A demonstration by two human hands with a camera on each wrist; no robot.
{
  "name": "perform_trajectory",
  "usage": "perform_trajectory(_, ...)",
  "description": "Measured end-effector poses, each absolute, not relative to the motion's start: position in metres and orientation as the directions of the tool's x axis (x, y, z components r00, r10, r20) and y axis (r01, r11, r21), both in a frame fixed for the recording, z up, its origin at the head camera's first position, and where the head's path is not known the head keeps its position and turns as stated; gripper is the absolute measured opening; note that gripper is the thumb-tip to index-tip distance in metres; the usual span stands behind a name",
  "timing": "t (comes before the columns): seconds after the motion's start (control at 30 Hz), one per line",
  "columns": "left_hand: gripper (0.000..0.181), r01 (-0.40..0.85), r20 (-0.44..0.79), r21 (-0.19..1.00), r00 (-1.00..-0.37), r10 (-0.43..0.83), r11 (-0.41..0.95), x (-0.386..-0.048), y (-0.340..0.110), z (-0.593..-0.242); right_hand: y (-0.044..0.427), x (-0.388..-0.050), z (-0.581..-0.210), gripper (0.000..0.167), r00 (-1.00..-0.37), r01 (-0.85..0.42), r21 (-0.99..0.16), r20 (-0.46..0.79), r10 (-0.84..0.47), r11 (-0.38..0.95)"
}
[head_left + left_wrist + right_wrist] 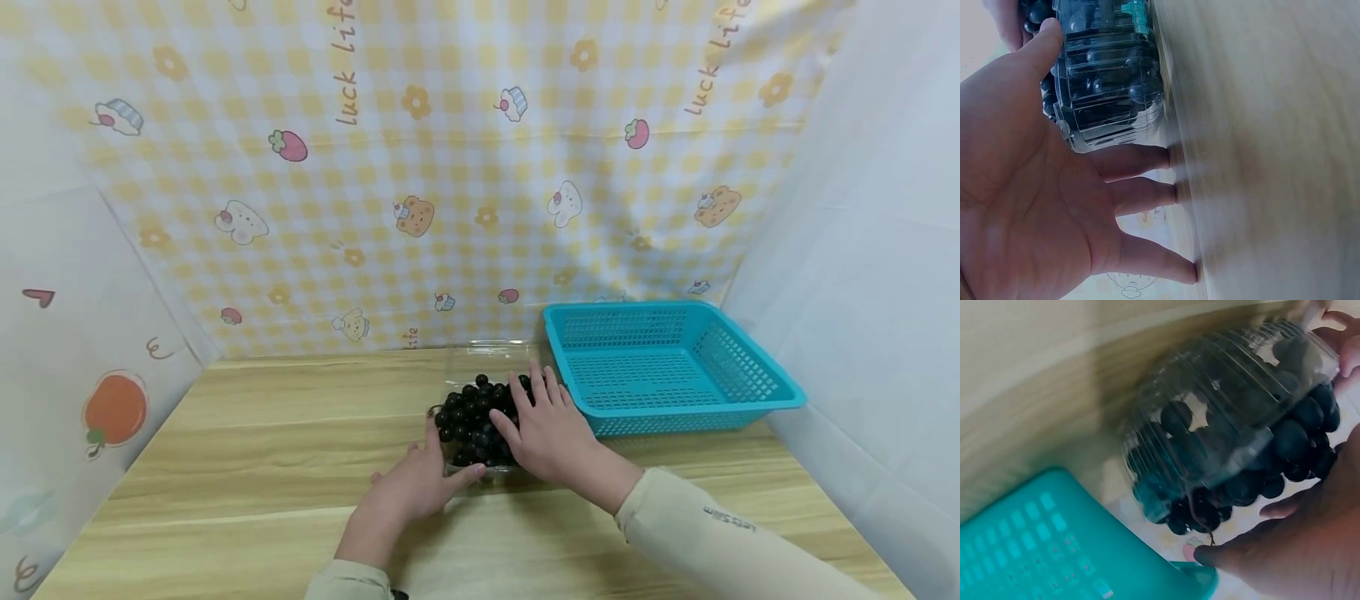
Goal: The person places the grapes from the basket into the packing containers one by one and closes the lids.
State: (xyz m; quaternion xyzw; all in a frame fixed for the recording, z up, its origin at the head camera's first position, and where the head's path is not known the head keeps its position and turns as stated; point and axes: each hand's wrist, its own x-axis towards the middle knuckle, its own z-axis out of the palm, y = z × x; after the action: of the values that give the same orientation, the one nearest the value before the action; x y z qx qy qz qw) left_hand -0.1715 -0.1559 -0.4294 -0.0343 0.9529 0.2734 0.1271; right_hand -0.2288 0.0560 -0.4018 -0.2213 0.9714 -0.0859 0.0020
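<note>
Dark, round grapes [468, 417] on their stems fill a clear plastic box [1113, 119] on the table, heaped above its rim. My left hand [412, 483] is at the box's near left corner. Its thumb lies along the near rim, while in the left wrist view several straight, spread fingers [1147, 195] touch the tabletop beside the box. Over the right part of the bunch rests my right hand [551, 429], palm down with fingers spread. A stem [1196, 512] hangs over the box's edge near a right fingertip in the right wrist view. The right palm hides some grapes.
A turquoise perforated basket [675, 412] stands close to the right of the box, by my right fingertips. Behind the wooden table [285, 450] hangs a yellow checked cloth [450, 167]. The box's clear lid [487, 358] lies toward that cloth.
</note>
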Motion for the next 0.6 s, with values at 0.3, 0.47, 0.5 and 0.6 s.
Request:
perform_trajectory(0.3,0.129,-0.130,-0.260,0.505,-0.966,0.007,0.853,-0.171,-0.155,-0.429,0.059,-0.235,-0.421,0.071,-0.900,-0.435,-0.128,0.086,-0.427,0.891)
perform_trajectory(0.47,0.128,-0.124,-0.262,0.506,-0.965,0.015,0.854,-0.171,-0.156,-0.428,0.061,-0.240,-0.430,0.067,-0.878,-0.470,-0.123,0.171,-0.448,0.874)
perform_trajectory(0.5,0.128,-0.124,-0.263,0.506,-0.965,0.015,0.853,-0.171,-0.156,-0.428,0.061,-0.241,-0.431,0.067,-0.874,-0.476,-0.133,0.186,-0.450,0.869)
perform_trajectory(0.6,0.128,-0.126,-0.263,0.507,-0.965,0.014,0.853,-0.170,-0.156,-0.428,0.061,-0.245,-0.435,0.067,-0.872,-0.481,-0.179,0.200,-0.446,0.858)
